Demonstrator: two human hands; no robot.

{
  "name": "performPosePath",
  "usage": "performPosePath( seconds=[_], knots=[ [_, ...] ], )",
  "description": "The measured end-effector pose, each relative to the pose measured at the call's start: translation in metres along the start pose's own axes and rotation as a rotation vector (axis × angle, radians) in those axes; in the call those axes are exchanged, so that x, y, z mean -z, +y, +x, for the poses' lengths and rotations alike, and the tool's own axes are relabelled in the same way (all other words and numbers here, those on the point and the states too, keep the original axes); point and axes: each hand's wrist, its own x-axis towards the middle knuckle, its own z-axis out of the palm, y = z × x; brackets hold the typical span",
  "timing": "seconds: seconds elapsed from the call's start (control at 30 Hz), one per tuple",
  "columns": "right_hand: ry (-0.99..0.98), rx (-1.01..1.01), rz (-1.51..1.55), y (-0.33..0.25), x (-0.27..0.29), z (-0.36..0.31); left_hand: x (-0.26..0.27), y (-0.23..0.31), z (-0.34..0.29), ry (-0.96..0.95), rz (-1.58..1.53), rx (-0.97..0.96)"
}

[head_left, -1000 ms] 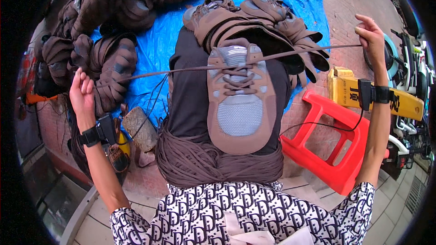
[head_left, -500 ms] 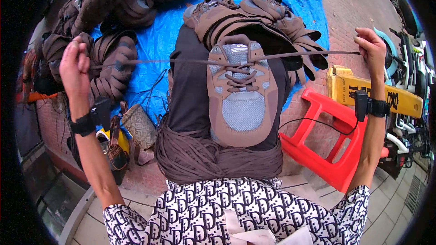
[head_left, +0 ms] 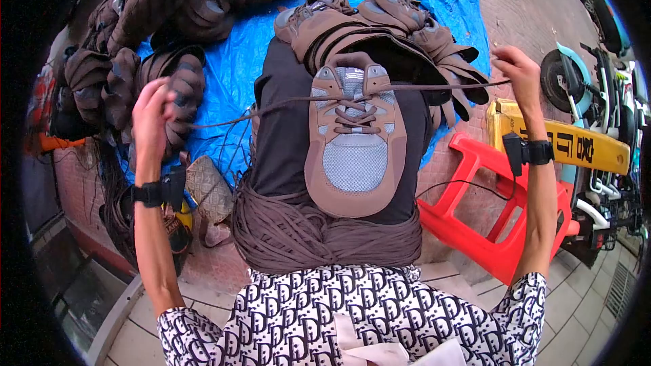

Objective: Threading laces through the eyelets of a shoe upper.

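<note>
A brown shoe upper [head_left: 356,166] with blue-grey mesh lies across my dark-trousered thighs, toe toward me. A brown shoelace [head_left: 447,87] is crossed through its lower eyelets, and its two ends run out to either side. My right hand [head_left: 521,81] is raised at the right, fingers closed on one end, which is nearly straight. On the left, the other end sags a little toward my left hand [head_left: 152,122], whose fingers are closed and slightly blurred. A thick bundle of brown laces [head_left: 305,237] rests on my lap, just below the toe.
More brown uppers [head_left: 380,34] are stacked beyond my knees, and larger piles [head_left: 183,0] sit on a blue tarp [head_left: 234,61]. To the right are a red plastic stool [head_left: 468,203], a yellow sign [head_left: 563,141] and parked bikes [head_left: 573,81]. A patterned bag [head_left: 207,186] lies at left.
Both hands have come inward toward the upper, the left one also lower. The lace, taut before, now sags on the left side. The upper has shifted slightly left.
</note>
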Motion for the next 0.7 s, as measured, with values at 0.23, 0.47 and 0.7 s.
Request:
performPosePath(
  seconds=[0.23,0.47,0.7],
  knots=[
    [-0.371,0.496,0.429,-0.142,-0.074,-0.002,-0.152,0.052,-0.025,-0.53,0.662,-0.693],
    [-0.357,0.81,0.167,-0.164,-0.094,-0.003,-0.194,0.066,-0.01,-1.054,0.531,-0.29],
    [-0.47,0.393,0.384,-0.158,-0.109,0.005,-0.188,0.046,-0.015,-0.9,0.251,-0.233]
  ],
)
